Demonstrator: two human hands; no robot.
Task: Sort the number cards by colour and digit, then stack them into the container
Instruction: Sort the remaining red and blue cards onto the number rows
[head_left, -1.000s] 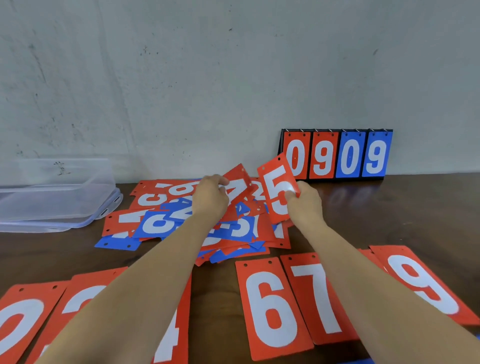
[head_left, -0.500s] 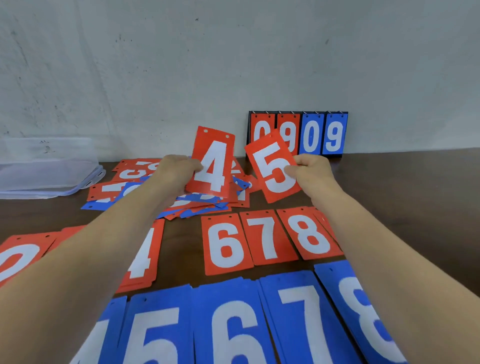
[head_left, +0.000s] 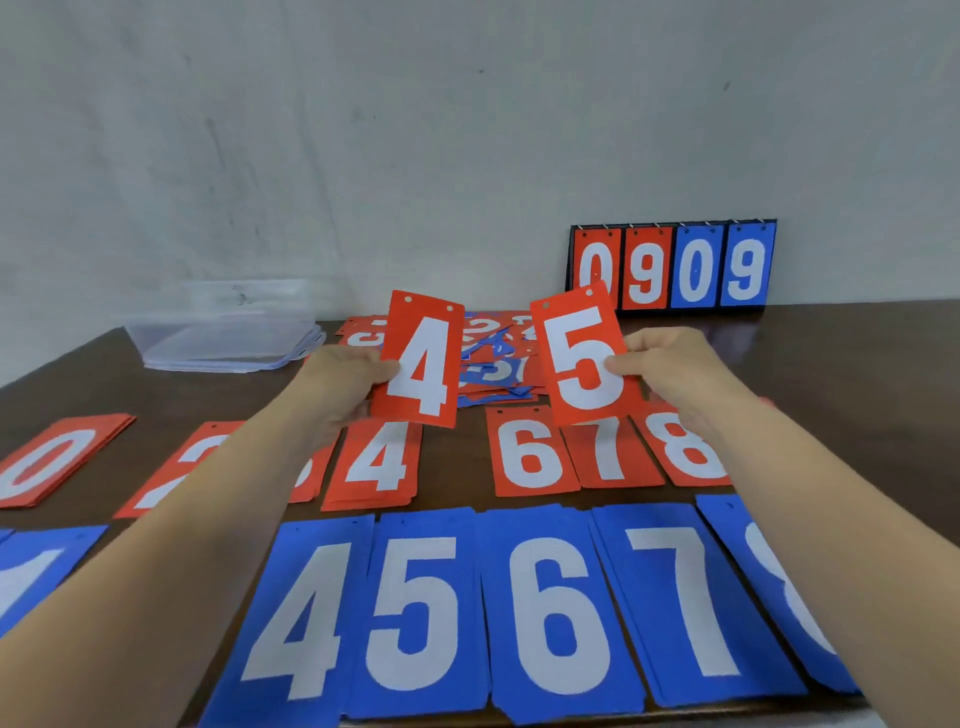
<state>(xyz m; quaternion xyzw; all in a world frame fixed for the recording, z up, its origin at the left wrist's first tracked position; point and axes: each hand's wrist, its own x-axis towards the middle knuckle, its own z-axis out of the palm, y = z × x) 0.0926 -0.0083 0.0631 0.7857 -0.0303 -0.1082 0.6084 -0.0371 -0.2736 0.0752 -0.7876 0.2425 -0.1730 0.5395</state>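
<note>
Both cards now lifted off pile: left hand pinches red 4; right hand pinches red 5; placing next.

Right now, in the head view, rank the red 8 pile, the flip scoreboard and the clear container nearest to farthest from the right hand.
1. red 8 pile, just under the right hand.
2. flip scoreboard, back at the wall.
3. clear container, far left.
</note>
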